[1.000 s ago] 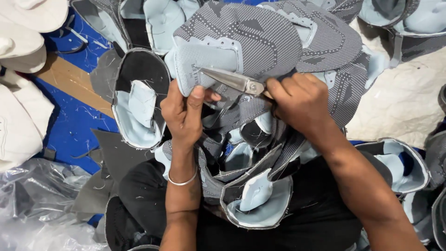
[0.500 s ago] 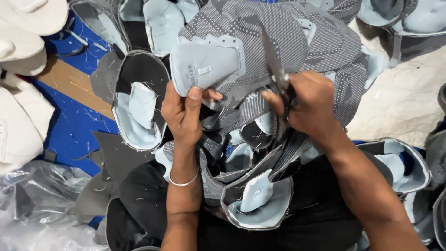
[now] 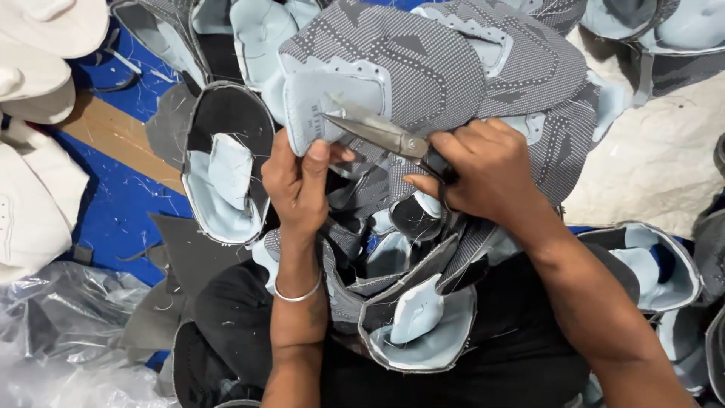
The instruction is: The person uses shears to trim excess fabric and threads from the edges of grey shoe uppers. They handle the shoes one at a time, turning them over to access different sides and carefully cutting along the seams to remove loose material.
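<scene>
My left hand (image 3: 300,181) pinches the lower edge of a grey knitted shoe upper (image 3: 423,68) with a pale blue padded tongue (image 3: 332,98). My right hand (image 3: 483,170) grips a pair of metal scissors (image 3: 374,130). Their blades point left and lie across the pale blue tongue, just above my left thumb. A thin bangle sits on my left wrist. More grey and pale blue shoe uppers (image 3: 415,317) lie heaped in my lap below both hands.
Several similar shoe uppers (image 3: 223,166) lie to the left and along the top. White shoe pieces (image 3: 38,128) are stacked at far left on a blue surface (image 3: 121,204). Clear plastic wrap (image 3: 53,340) fills the lower left. A white sack (image 3: 649,159) lies at right.
The scissors swung upright half a second ago and now lie flat again, blades pointing left onto the tongue. My left hand kept its hold on the upper.
</scene>
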